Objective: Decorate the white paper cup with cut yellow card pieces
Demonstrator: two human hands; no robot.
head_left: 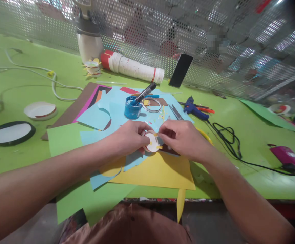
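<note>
your left hand (129, 136) clamps its fingers on the small white cup (152, 143) over the yellow sheet (157, 173), likely steadying it, while your right hand's (185, 138) fingers pinch together beside its rim, can't tell on what.

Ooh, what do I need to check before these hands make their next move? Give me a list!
1. Left hand holding the small white round craft piece: ok.
2. Right hand gripping a yellow bit firmly: cannot tell; its fingertips are at the piece's edge.
3. Scissors well away from the hands: not ok; they lie close by the right hand.
4. Glue gun out of the hands: ok, lying on the table.
5. Glue gun cool: cannot tell.
6. Blue jar closed: not ok; it's open, with a black marker slanting from its mouth.
</note>
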